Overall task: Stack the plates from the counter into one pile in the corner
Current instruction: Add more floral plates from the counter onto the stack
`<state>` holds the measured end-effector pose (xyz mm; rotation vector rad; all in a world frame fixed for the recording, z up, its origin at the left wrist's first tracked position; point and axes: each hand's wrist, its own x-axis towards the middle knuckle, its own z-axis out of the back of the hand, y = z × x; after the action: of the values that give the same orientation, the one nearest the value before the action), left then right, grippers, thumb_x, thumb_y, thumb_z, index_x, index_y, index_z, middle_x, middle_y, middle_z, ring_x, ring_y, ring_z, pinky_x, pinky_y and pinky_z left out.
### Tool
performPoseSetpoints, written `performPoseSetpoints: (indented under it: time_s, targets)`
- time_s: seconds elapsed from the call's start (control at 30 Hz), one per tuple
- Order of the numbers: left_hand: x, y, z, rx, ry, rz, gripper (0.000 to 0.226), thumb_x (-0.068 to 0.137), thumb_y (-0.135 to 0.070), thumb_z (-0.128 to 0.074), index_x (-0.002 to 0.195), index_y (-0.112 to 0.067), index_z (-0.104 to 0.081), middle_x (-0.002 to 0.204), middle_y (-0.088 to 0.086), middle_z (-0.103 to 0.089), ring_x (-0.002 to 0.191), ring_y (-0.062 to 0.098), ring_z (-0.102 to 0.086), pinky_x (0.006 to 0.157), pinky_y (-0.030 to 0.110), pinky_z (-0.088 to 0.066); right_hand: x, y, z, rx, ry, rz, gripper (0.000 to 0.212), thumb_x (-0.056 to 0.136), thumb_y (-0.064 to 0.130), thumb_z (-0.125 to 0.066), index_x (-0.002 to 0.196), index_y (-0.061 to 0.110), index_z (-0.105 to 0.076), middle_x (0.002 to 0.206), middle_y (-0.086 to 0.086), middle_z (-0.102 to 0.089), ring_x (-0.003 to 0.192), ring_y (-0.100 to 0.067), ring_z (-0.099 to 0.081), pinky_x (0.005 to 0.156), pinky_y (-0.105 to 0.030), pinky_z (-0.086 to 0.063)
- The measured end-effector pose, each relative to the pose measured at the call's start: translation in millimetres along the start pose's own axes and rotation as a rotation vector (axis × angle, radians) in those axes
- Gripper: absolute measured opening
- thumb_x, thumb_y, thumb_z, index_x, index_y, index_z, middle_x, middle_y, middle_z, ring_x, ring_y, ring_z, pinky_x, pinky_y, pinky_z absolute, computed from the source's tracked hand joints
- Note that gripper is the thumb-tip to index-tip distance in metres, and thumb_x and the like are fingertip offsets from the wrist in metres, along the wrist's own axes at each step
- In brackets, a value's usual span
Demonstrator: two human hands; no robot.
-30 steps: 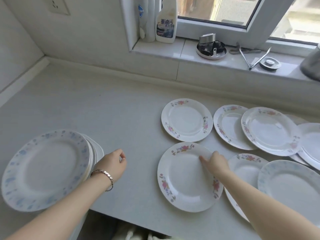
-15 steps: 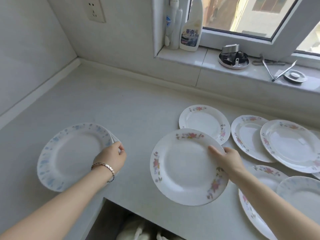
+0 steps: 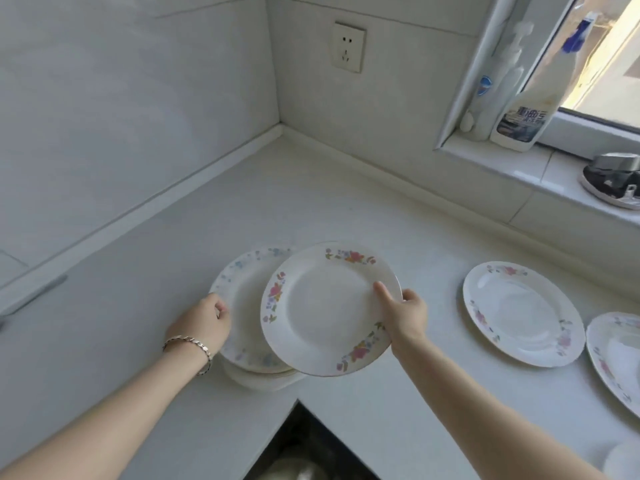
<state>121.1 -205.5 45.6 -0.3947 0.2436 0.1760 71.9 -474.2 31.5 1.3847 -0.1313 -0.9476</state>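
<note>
A pile of plates (image 3: 242, 299) with a blue-flowered plate on top rests on the white counter (image 3: 311, 209), near its inner front edge. My left hand (image 3: 204, 322), with a bracelet on the wrist, grips the pile's left rim. My right hand (image 3: 403, 315) holds a pink-flowered plate (image 3: 325, 306) by its right rim, tilted and raised over the right part of the pile, hiding much of it. Two more pink-flowered plates lie flat to the right, one whole (image 3: 523, 313), one cut off by the frame edge (image 3: 616, 355).
The counter corner (image 3: 280, 133) lies behind the pile, between two tiled walls; a socket (image 3: 348, 47) is above it. The window sill (image 3: 540, 171) holds a spray bottle (image 3: 530, 109), a pump bottle (image 3: 498, 88) and a dark dish (image 3: 613, 181). A dark gap (image 3: 311, 445) opens below the counter edge.
My right hand has lifted the pink-flowered plate off the counter and carried it left until it overlaps the pile. My left hand stays at the pile's rim. The view swung left and up.
</note>
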Motion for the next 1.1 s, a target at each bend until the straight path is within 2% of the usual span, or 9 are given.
performPoseSetpoints:
  time_s: [0.13, 0.2, 0.37, 0.5, 0.67, 0.87, 0.93, 1.0, 1.1]
  targets:
    - [9.1, 20.3, 7.1, -0.006, 0.007, 0.01, 0.011, 0.091, -0.019, -0.043, 0.085, -0.023, -0.052, 0.089, 0.0, -0.063, 0.083, 0.026, -0.058, 0.07, 0.027, -0.042, -6.2, -11.4, -37.2, -0.058, 0.007, -0.032, 0.032, 0.079, 0.035, -0.067, 0.071, 0.01, -0.05, 0.071, -0.005, -0.057, 0.069, -0.027, -0.056, 0.071, -0.038, -0.049]
    - [14.7, 26.9, 9.7, -0.012, 0.014, 0.007, 0.01, 0.091, -0.021, -0.044, 0.086, -0.024, -0.052, 0.089, -0.001, -0.063, 0.085, 0.027, -0.061, 0.071, 0.028, -0.043, -10.8, -13.6, -48.4, -0.069, 0.001, -0.022, 0.028, 0.08, 0.036, -0.066, 0.07, 0.016, -0.049, 0.072, -0.002, -0.059, 0.071, -0.026, -0.059, 0.075, -0.04, -0.051]
    - [25.8, 33.2, 14.2, -0.034, 0.027, -0.003, 0.01, 0.09, -0.021, -0.045, 0.084, -0.025, -0.051, 0.091, 0.0, -0.068, 0.082, 0.027, -0.061, 0.066, 0.026, -0.041, -16.2, -19.1, -68.0, -0.132, -0.048, 0.08, 0.021, 0.085, 0.035, -0.061, 0.086, 0.014, -0.054, 0.078, 0.002, -0.059, 0.078, -0.026, -0.059, 0.075, -0.038, -0.05]
    - [32.1, 36.5, 15.8, -0.04, 0.041, -0.011, 0.012, 0.09, -0.02, -0.043, 0.083, -0.024, -0.052, 0.091, 0.002, -0.069, 0.082, 0.028, -0.063, 0.064, 0.026, -0.041, -14.3, -23.2, -87.3, -0.146, -0.087, 0.046, 0.026, 0.084, 0.03, -0.064, 0.101, 0.011, -0.061, 0.106, -0.006, -0.057, 0.089, -0.023, -0.053, 0.083, -0.032, -0.043]
    - [37.5, 41.1, 22.0, -0.051, 0.046, -0.009, 0.013, 0.09, -0.018, -0.042, 0.081, -0.026, -0.049, 0.09, 0.002, -0.069, 0.081, 0.028, -0.064, 0.064, 0.027, -0.043, -20.0, -21.7, -108.3, -0.082, -0.095, 0.035, 0.044, 0.087, 0.024, -0.062, 0.128, 0.012, -0.054, 0.132, -0.003, -0.056, 0.122, -0.023, -0.052, 0.105, -0.034, -0.039]
    - [34.5, 36.7, 19.1, -0.042, 0.068, -0.041, 0.011, 0.09, -0.018, -0.042, 0.085, -0.023, -0.05, 0.08, 0.001, -0.066, 0.066, 0.025, -0.054, 0.054, 0.024, -0.035, -18.9, -20.5, -105.2, -0.202, -0.049, 0.091, 0.042, 0.089, 0.025, -0.057, 0.13, 0.016, -0.05, 0.13, -0.003, -0.058, 0.117, -0.022, -0.055, 0.096, -0.033, -0.043]
    - [31.9, 27.9, 15.1, -0.037, 0.085, -0.066, 0.01, 0.091, -0.018, -0.042, 0.086, -0.023, -0.049, 0.074, -0.003, -0.061, 0.063, 0.023, -0.052, 0.051, 0.024, -0.031, -14.1, -20.7, -97.8, -0.262, 0.041, 0.113, 0.044, 0.09, 0.026, -0.057, 0.131, 0.017, -0.047, 0.131, -0.002, -0.057, 0.115, -0.022, -0.055, 0.093, -0.034, -0.045]
    - [28.7, 13.4, 10.2, -0.037, 0.11, -0.107, 0.009, 0.092, -0.017, -0.041, 0.087, -0.023, -0.047, 0.08, -0.007, -0.059, 0.063, 0.022, -0.051, 0.049, 0.024, -0.029, -9.3, -18.2, -83.5, -0.298, 0.166, 0.099, 0.049, 0.091, 0.03, -0.056, 0.135, 0.015, -0.042, 0.132, -0.002, -0.055, 0.115, -0.021, -0.056, 0.089, -0.031, -0.046]
    - [23.0, -17.8, -1.3, -0.008, 0.149, -0.194, 0.009, 0.093, -0.017, -0.04, 0.086, -0.023, -0.044, 0.089, 0.0, -0.066, 0.078, 0.026, -0.057, 0.057, 0.024, -0.032, -4.0, -19.7, -44.7, -0.527, 0.353, 0.061, 0.044, 0.092, 0.034, -0.053, 0.131, 0.014, -0.047, 0.123, -0.002, -0.061, 0.103, -0.016, -0.059, 0.075, -0.024, -0.041]
